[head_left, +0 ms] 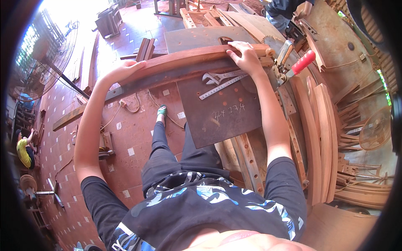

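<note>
A long, slightly curved reddish wooden piece [180,58] lies across the far side of a dark metal machine table [226,108], along a straight fence bar [171,79]. Its left end is in my left hand [123,71], the thumb along the top and the other fingers mostly hidden. Near the other end, my right hand [245,56] grips the piece from above, fingers over its far edge and thumb on the near side. An adjustable wrench [217,77] and a steel ruler [222,87] rest on the table between my arms.
A toggle clamp with a red handle [303,62] stands right of my right hand, near a toothed circular blade [274,43]. Curved wooden pieces [324,142] lean at the right. One person [284,12] is at the far right, another [26,150] at the far left, below a fan [46,54].
</note>
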Demonstrator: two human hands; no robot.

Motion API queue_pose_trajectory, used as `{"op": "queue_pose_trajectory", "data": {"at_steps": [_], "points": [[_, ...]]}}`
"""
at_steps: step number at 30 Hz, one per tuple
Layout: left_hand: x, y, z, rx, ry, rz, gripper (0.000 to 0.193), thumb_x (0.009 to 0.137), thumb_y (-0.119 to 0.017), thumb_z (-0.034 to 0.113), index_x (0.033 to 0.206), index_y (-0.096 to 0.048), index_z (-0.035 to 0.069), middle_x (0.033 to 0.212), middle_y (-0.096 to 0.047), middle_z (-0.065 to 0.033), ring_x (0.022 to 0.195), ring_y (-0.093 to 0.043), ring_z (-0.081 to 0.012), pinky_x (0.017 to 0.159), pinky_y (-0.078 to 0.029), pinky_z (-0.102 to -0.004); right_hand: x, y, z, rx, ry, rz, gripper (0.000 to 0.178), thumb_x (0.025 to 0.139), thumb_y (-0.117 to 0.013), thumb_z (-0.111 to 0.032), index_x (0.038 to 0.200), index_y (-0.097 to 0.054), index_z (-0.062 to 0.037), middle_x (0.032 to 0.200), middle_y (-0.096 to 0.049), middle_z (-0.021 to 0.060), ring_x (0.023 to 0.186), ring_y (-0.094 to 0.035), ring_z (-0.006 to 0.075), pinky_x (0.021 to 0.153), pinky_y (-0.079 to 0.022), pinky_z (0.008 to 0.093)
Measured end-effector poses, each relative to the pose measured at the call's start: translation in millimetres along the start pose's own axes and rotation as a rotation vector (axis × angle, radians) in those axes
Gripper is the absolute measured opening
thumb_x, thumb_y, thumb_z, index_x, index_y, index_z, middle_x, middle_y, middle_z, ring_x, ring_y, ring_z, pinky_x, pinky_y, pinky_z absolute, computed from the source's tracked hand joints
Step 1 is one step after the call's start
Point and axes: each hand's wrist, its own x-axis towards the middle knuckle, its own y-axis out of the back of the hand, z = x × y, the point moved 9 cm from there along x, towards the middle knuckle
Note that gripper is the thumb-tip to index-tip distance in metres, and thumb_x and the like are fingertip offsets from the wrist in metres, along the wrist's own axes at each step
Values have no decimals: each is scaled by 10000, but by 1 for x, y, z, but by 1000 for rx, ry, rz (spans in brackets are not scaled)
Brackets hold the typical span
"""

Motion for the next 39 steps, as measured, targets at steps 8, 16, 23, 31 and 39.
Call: {"op": "queue_pose_trajectory", "data": {"at_steps": [8,16,23,31,39], "points": [[-26,11,17,124,-143,221,733,932,-606,734,820,-780,32,641,-670,-75,600,-631,-177,620,-493,-349,1,16,-14,77,-15,-15,387,850,-837,-297,1164,-771,-83,1237,-738,110,1259,-610,294,1133,-424,425],[-34,18,37,231,-232,390,583,943,-673,592,929,-756,15,732,-702,-150,681,-668,-264,669,-512,-397,-2,16,2,59,-21,56,405,714,-936,-279,1045,-785,-101,1173,-749,66,1218,-621,281,1098,-443,423],[-32,17,36,307,-255,480,660,931,-623,706,902,-761,62,766,-744,-130,719,-727,-273,710,-570,-409,-5,14,7,-33,-29,139,435,686,-952,-342,1015,-786,-110,1141,-746,60,1200,-618,279,1090,-440,421],[-35,17,33,315,-259,500,640,946,-615,685,963,-749,60,809,-747,-151,759,-729,-297,755,-566,-426,-3,12,7,-27,-71,142,428,688,-950,-360,996,-784,-114,1109,-752,59,1140,-639,286,1070,-447,410],[-41,9,35,316,-215,485,640,954,-604,683,1013,-691,52,895,-733,-158,843,-723,-312,801,-553,-440,-3,5,19,109,-106,210,313,792,-903,-357,921,-783,-99,979,-771,82,1062,-662,298,1016,-470,422]]}}
